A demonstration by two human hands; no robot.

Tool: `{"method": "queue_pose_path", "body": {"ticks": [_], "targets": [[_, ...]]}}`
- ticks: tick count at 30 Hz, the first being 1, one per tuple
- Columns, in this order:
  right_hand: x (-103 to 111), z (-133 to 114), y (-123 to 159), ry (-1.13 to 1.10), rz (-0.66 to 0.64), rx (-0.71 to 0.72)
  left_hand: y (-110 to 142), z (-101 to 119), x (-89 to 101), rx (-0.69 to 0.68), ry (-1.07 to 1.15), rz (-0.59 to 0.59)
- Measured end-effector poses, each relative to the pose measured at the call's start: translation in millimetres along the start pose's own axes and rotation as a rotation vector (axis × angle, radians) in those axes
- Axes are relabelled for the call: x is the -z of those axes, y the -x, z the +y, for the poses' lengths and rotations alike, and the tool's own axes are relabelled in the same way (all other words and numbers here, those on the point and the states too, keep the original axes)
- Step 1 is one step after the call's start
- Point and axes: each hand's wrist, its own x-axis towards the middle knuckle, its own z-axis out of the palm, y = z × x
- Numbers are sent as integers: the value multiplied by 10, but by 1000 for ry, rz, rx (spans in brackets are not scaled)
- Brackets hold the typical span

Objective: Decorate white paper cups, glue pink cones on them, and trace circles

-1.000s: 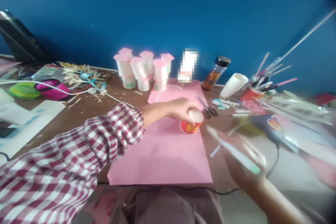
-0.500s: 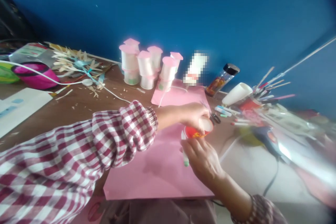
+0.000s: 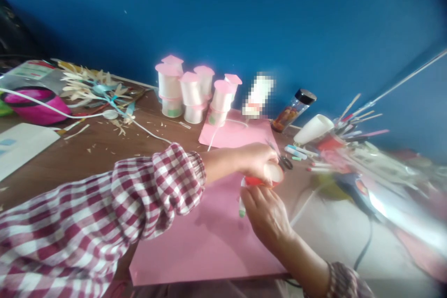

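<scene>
Red cup [image 3: 253, 180]: clamped in left hand [image 3: 257, 158], tilted, pale end toward 2 o'clock.
Right hand [image 3: 268, 214]: at cup's 6 o'clock, gripping marker [image 3: 242, 204], green end toward 6 o'clock.
Marker on cup: seemingly aligning or marking; likely calls for steady hold.
Pink sheet [image 3: 195, 251]: beneath both hands.
Scissors [image 3: 287, 162]: 2 o'clock from cup.

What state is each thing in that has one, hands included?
left hand: closed around the red cup
right hand: closed on the marker
red cup: held, white round end showing
marker: held, green end towards the person; other end hidden
pink sheet: laid out beneath the hands
scissors: lying, partly hidden; blades unclear
jar: lidded, partly filled
white cylinders: standing grouped, pink tops on
</scene>
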Motion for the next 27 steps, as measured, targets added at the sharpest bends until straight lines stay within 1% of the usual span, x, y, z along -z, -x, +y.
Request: {"method": "queue_pose_path", "body": {"ticks": [14,21,27], "targets": [[-8,1,-29,24,27,-14,12,23,14,20,-18,-5],[3,-7,-43,12,12,-14,3,17,19,15,-15,-8],[-9,-10,-42,10,34,-17,19,27,21,37,2,-16]]}}
